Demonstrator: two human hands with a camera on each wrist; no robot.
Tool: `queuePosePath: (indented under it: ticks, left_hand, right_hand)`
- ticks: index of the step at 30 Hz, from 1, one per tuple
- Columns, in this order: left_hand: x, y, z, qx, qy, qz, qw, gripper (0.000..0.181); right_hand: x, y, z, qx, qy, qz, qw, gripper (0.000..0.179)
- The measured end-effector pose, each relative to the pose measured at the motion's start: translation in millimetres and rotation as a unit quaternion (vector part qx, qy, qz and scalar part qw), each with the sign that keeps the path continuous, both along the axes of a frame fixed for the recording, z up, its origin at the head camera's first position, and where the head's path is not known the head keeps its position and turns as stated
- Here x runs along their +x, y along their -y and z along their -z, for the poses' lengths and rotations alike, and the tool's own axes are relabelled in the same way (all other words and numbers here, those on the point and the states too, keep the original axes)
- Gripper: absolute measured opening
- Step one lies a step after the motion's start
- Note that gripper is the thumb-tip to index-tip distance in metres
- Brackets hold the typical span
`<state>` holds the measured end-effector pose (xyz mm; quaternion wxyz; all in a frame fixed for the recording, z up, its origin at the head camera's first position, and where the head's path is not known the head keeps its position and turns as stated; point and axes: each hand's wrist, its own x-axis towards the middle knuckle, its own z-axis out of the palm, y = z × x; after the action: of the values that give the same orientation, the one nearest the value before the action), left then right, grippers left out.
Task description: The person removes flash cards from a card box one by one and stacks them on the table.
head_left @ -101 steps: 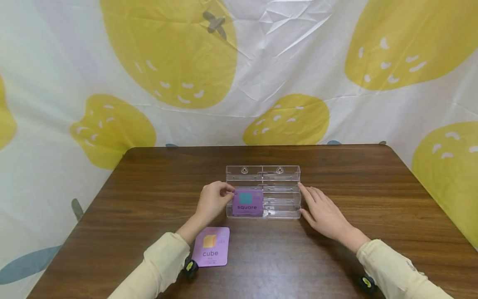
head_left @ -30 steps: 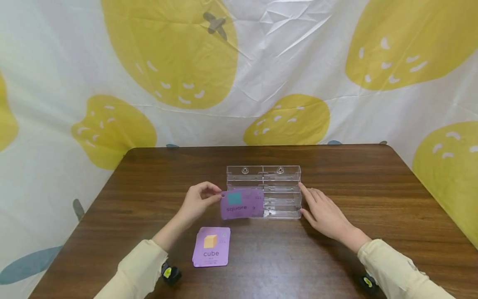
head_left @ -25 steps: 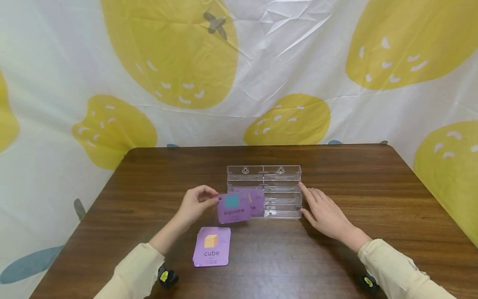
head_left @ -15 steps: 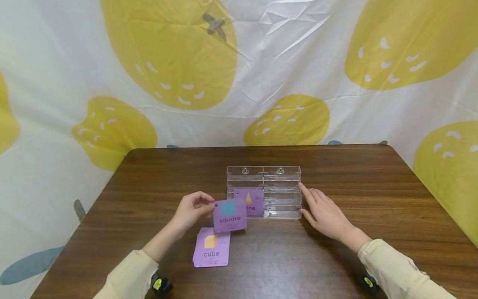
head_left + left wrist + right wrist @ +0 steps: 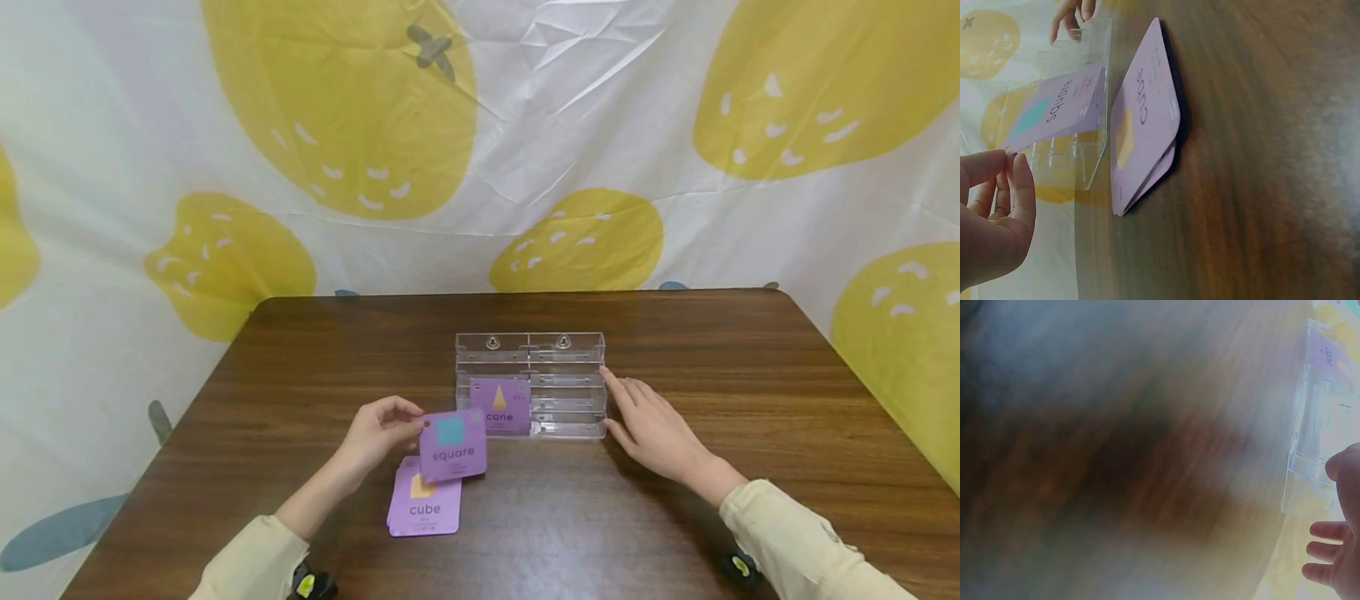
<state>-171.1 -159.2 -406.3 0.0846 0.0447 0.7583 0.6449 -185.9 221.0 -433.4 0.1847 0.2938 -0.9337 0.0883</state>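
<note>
My left hand (image 5: 378, 433) pinches a purple flash card reading "square" (image 5: 453, 446) by its upper left corner. In the head view the card overlaps the far end of a small card pile topped by a "cube" card (image 5: 425, 510). Behind it stands a clear plastic card holder (image 5: 567, 429) with tiers in two columns; a "cone" card (image 5: 500, 404) sits in its lower left pocket. With fingers extended, my right hand (image 5: 660, 429) touches the holder's right side. The left wrist view shows the held square card (image 5: 1054, 106) tilted in the fingertips.
The brown wooden table (image 5: 570, 525) reaches back to a white cloth backdrop (image 5: 592, 92) with yellow fruit prints. Dark wrist cameras hang under both sleeves, the left one (image 5: 311, 583) close to the card pile.
My left hand has drawn the square card out of the holder and carried it left and toward me, uncovering the cone card. My right hand has stayed at the holder's side.
</note>
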Motion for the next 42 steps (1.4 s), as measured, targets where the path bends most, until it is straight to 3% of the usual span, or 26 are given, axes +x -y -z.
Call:
queuePosePath:
  ticks: [7, 20, 42]
  left_hand:
    - [7.1, 5.7, 2.1, -0.001, 0.018, -0.010, 0.9998, 0.024]
    - [19.1, 20.4, 13.0, 0.014, 0.054, -0.001, 0.9984, 0.029]
    - [23.7, 28.9, 22.0, 0.066, 0.127, 0.005, 0.9898, 0.028]
  right_hand:
    - [-0.5, -0.7, 0.0, -0.002, -0.006, -0.002, 1.0000, 0.070]
    - [-0.6, -0.4, 1.5, -0.004, -0.001, -0.001, 1.0000, 0.070]
    - [-0.8, -0.4, 0.5, -0.005, 0.006, -0.001, 1.0000, 0.071]
